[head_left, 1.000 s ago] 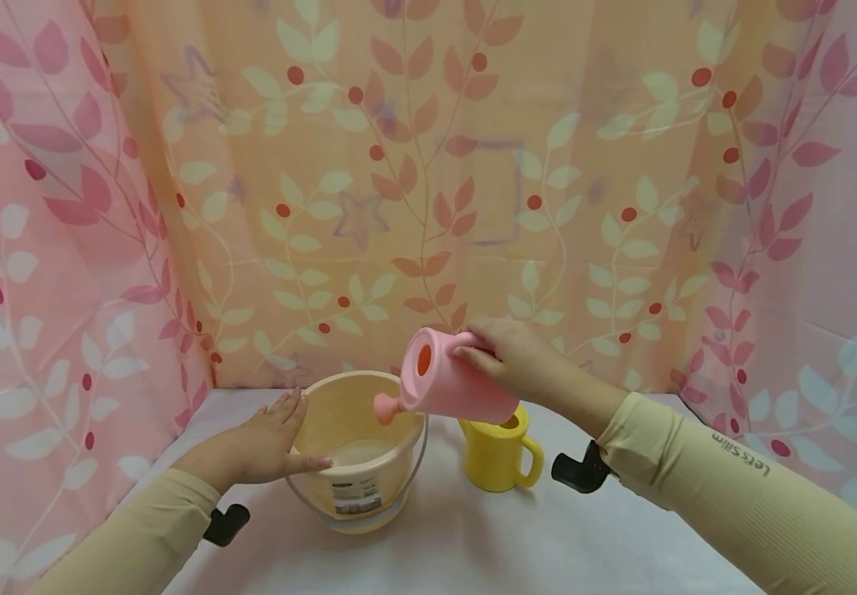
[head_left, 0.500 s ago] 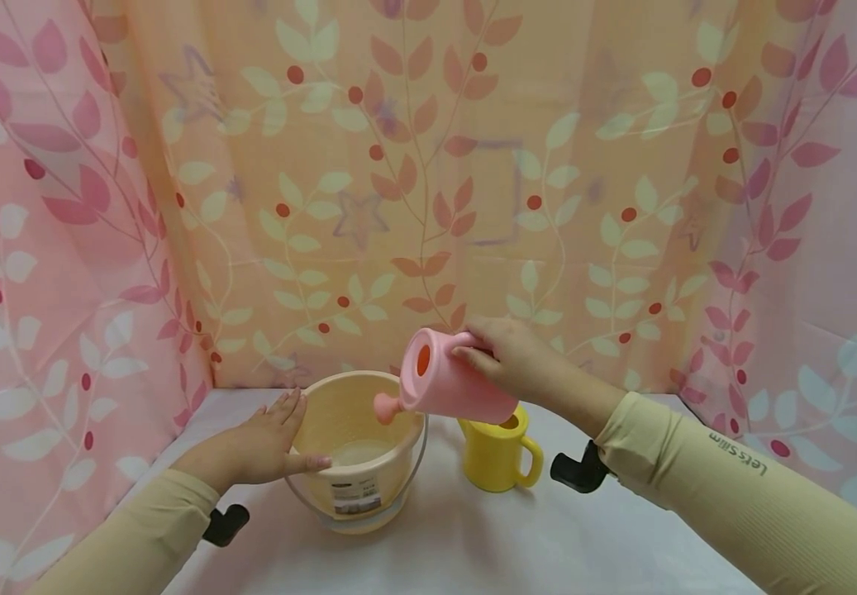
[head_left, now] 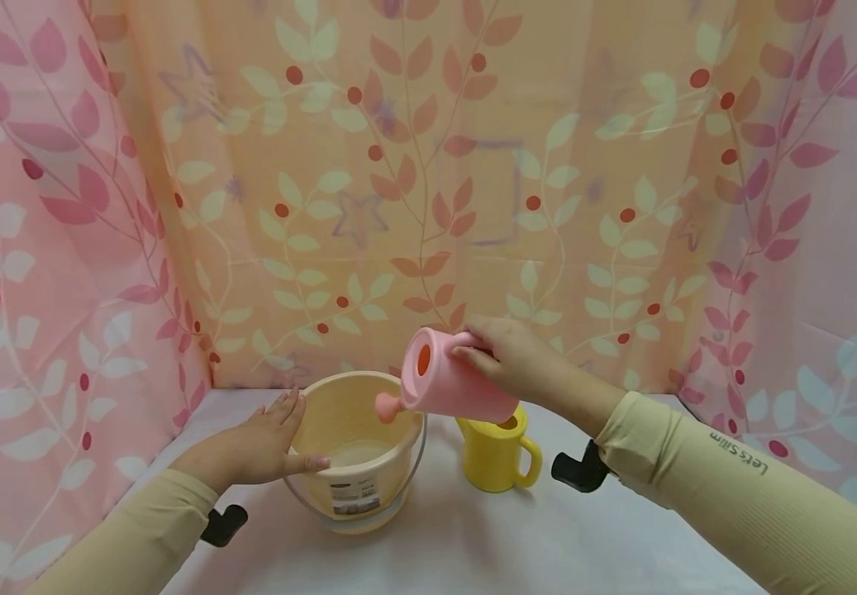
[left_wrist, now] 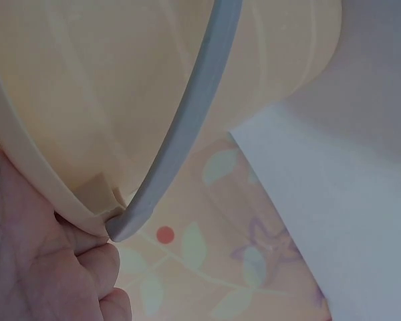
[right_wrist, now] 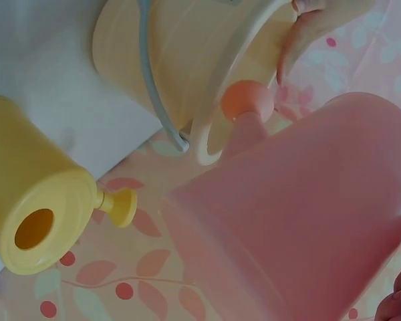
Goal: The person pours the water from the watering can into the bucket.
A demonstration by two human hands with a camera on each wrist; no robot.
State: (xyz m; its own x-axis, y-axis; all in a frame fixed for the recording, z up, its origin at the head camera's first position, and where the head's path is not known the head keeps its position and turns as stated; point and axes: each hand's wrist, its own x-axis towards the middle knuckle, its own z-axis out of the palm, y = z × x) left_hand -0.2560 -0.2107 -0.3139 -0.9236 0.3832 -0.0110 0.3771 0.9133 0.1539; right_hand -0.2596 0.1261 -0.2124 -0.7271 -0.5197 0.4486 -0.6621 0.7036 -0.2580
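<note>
A cream plastic bucket [head_left: 394,450] with a grey bail handle stands upright at the table's middle left. My left hand [head_left: 257,442] rests against its left rim, fingers extended and thumb over the front edge. In the left wrist view the fingertips lie at the rim, close to the grey handle's [left_wrist: 180,134] pivot. My right hand [head_left: 506,355] grips the handle of a pink watering can [head_left: 465,384], which is tilted left. Its rose [head_left: 387,406] points down over the bucket's opening. In the right wrist view the can [right_wrist: 307,207] partly covers the bucket [right_wrist: 167,53].
A yellow watering can [head_left: 493,454] stands upright on the white table [head_left: 517,545], right of the bucket and partly behind the tilted can. Its rose [right_wrist: 123,206] shows in the right wrist view. Leaf-patterned curtains [head_left: 428,207] enclose the back and both sides.
Almost nothing moves: both hands, the bucket and the tilted pink watering can keep their places. The whole head view shifts only very slightly.
</note>
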